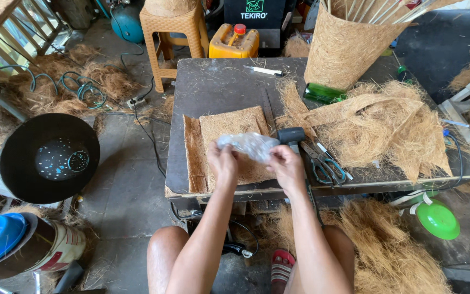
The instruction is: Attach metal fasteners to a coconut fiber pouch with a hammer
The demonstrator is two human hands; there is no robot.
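A crumpled clear plastic bag (pixel 247 145), glossy and creased with pale highlights, is held between both hands over the near edge of a dark worktable (pixel 218 87). The left hand (pixel 222 162) pinches the bag's left end with curled fingers; the right hand (pixel 285 163) closes on its right end, thumb on top. The bag hangs just above a flat, rectangular coir mat (pixel 229 128), tan and coarsely matted, which lies on the table in front of the person, with a second fibrous sheet (pixel 193 152) showing along its left side.

Just right of the mat, a black rubber mallet (pixel 291 134) rests on the table, its cylindrical head touching the bag's far end as seen from the head camera. Right of the mallet lie scissors (pixel 325 166) with dark handles. Beyond them spreads a loose heap of coconut fibre (pixel 387 128), shaggy and straw-coloured, with flat strips of the same stuff laid across it. At the table's far right stands a tapered cone of coir (pixel 344 46) holding thin sticks, and a green glass bottle (pixel 322 92) lies at its base. A white pen (pixel 265 70) lies at the table's far edge. Left of the table, on the concrete floor, sits a black round pan (pixel 47 158).
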